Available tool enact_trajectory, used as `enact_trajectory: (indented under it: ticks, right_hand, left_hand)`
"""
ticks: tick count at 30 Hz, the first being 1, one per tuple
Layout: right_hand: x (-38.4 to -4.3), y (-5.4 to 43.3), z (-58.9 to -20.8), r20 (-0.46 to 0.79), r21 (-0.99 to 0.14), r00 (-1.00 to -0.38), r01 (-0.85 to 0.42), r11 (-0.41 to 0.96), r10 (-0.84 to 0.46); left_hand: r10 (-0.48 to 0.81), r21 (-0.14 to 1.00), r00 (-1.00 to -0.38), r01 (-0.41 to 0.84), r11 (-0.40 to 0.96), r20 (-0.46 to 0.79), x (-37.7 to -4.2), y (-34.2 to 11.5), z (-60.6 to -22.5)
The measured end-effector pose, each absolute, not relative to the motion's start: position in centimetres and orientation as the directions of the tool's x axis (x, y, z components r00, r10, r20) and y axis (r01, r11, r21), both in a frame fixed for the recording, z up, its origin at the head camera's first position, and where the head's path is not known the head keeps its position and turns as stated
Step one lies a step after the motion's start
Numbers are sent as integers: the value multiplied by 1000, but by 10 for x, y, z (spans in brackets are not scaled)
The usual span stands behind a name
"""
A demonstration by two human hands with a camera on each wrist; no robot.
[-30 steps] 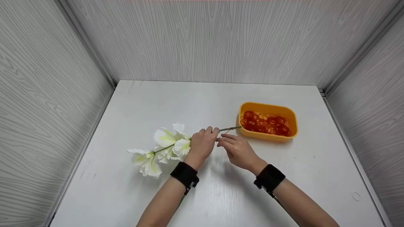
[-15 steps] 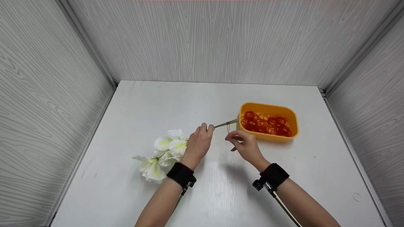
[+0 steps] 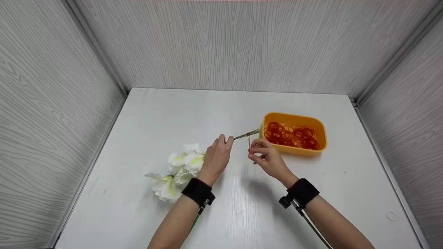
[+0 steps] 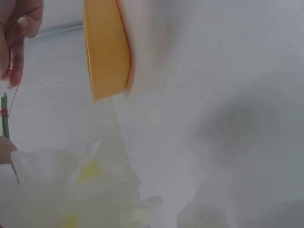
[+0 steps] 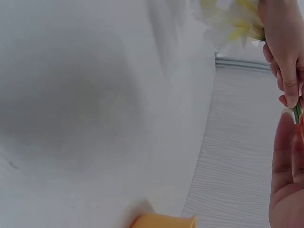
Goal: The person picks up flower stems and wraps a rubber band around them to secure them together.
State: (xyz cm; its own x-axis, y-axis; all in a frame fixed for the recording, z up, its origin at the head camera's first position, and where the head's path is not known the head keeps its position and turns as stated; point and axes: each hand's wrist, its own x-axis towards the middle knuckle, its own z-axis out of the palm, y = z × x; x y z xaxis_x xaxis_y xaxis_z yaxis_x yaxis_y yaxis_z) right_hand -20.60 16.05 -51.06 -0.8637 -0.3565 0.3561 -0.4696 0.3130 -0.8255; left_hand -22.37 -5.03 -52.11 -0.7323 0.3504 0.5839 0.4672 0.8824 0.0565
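My left hand (image 3: pixel 218 155) grips the green stems (image 3: pixel 246 134) of several white artificial flowers (image 3: pixel 185 166), whose yellow-centred blooms hang to its left over the table. The stem ends point right, close to the yellow box. Near those ends a red rubber band (image 3: pixel 249 141) is wound round the stems; in the left wrist view the wound part (image 4: pixel 4 112) shows with a strand stretched off it. My right hand (image 3: pixel 268 157) pinches the loose end of that band below the stems, pulling it taut. In the right wrist view the two hands are close together at the stems.
A yellow plastic box (image 3: pixel 294 149) holding many red rubber bands (image 3: pixel 290 136) stands just behind and right of my right hand. One pale loose ring (image 3: pixel 390 216) lies at the table's right front. Grey wood-grain panels (image 3: pixel 221 45) enclose the white table (image 3: pixel 173 114).
My right hand has drawn the band down from the stems and shifted its finger grip. My left hand moved slightly left with the flowers, and the stem ends swung up a little.
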Motion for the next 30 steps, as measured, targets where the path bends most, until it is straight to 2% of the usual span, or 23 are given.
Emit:
enact_trajectory:
  ticks: [3,6,12,15,18,21,25,27,30]
  right_hand:
    - [-206,160,-514,431,-693,-785,-604,395,-444]
    - [-207,161,-516,459,-580,-735,-674,458,-500]
    - [-209,162,-519,516,-448,-647,-762,467,-561]
    - [-208,163,-520,531,-402,-633,-773,491,-563]
    - [-206,163,-522,512,-427,-678,-733,529,-527]
    - [-205,163,-522,422,-622,-793,-606,496,-439]
    - [-206,164,-520,201,-919,-933,-285,273,-298]
    - [-208,167,-518,98,-977,-964,-140,158,-249]
    - [-212,172,-516,-17,-999,-977,7,49,-211]
  left_hand:
    - [335,58,-757,440,896,561,-225,-51,-523]
    - [325,64,-772,425,903,546,-225,-51,-524]
    - [327,67,-787,421,905,524,-225,-50,-523]
    - [330,65,-790,420,905,517,-224,-49,-524]
    - [330,69,-786,425,903,522,-224,-48,-526]
    - [337,67,-771,439,896,541,-223,-48,-527]
    - [355,55,-734,470,881,579,-223,-47,-526]
    - [368,44,-704,492,869,607,-222,-48,-526]
    - [415,2,-645,543,840,642,-223,-51,-525]
